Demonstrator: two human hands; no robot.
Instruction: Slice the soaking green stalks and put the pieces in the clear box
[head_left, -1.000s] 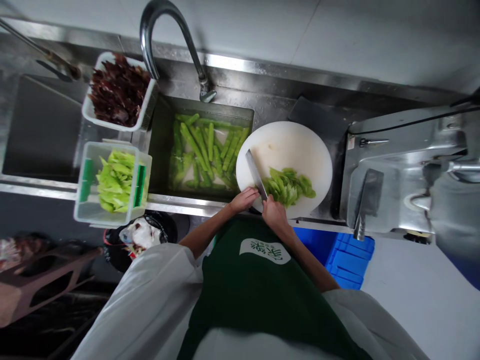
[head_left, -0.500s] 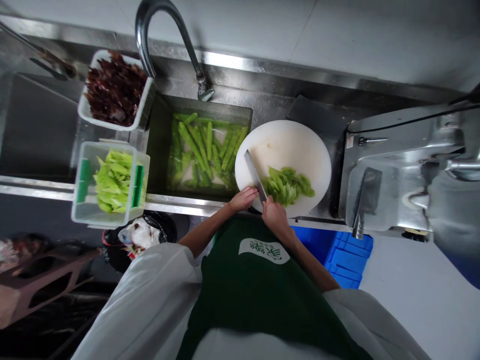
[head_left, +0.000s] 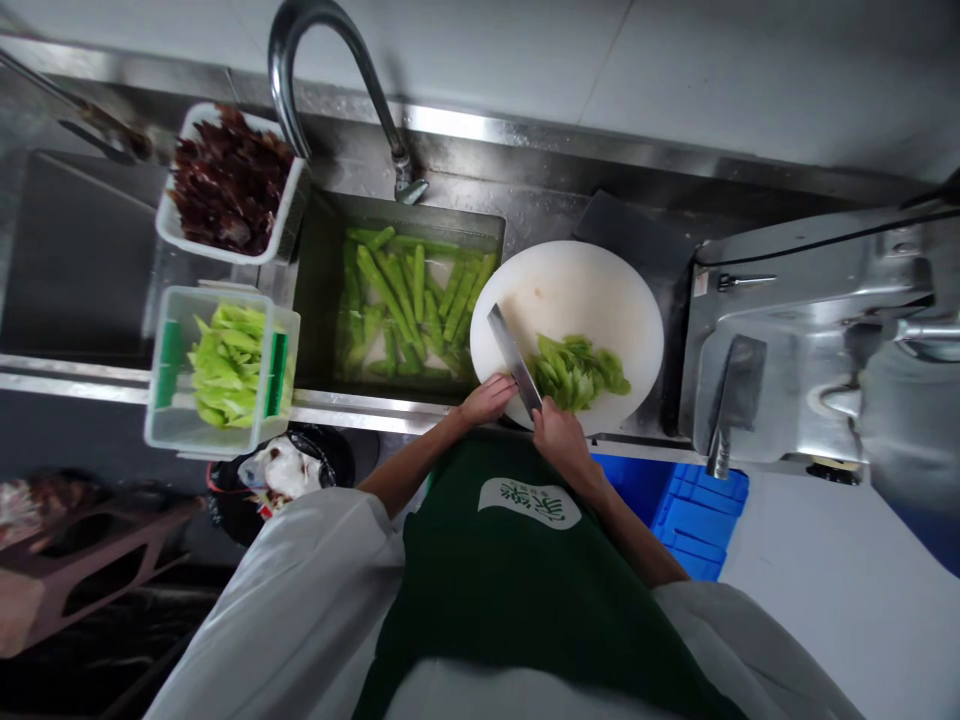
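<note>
My right hand (head_left: 561, 437) is closed round the handle of a knife (head_left: 514, 355), whose blade points away and to the left over a round white cutting board (head_left: 592, 275). Beside the blade, my left hand (head_left: 487, 400) rests at the board's near left edge with its fingers curled together. Whatever it grips is hidden under the fingers. A heap of green vegetable slices (head_left: 577, 370) lies on the board, right of the blade. Peeled green stalks (head_left: 405, 290) soak in the water-filled sink to the left.
A clear plastic box (head_left: 161, 400) holds pale green slices at left, with a white tub (head_left: 174, 228) of dark red-brown leafy food behind it. A faucet (head_left: 360, 50) arches over the sink. A cleaver (head_left: 739, 385) lies on the metal machine at right; a blue crate (head_left: 697, 515) stands below.
The knife and my right hand have shifted slightly right and toward me, widening the gap to my left hand. My left hand stays nearly where it was.
</note>
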